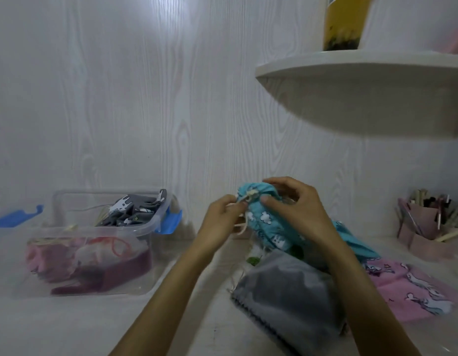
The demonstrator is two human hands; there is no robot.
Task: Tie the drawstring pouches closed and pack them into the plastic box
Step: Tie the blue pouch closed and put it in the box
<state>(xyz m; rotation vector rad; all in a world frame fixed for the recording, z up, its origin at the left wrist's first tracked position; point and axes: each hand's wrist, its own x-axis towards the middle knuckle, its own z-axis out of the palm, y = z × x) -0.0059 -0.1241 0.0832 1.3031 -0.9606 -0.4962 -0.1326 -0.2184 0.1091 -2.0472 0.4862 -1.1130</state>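
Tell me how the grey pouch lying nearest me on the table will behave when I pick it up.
The grey pouch looks like soft fabric lying slumped and creased, so it will probably flop and sag instead of holding its shape. It seems fairly flat, so likely light. Its gathered edge and loose cord may dangle and could snag on the pink pouch beside it.

Wall (120, 98): showing a pale wood-grain finish, smooth, catching a soft sheen near the top.
Box (37, 253): looking like clear, glossy plastic; its clips (171, 222) are looking like blue plastic.
Blue pouch (269, 222): appearing as matt printed cloth, gathering in wrinkles.
Cord (244, 227): looking like pale twisted string.
Grey pouch (287, 299): appearing soft, fuzzy, matt.
Pink pouch (413, 291): looking like matt printed cloth.
Shelf (364, 73): showing a smooth white finish.
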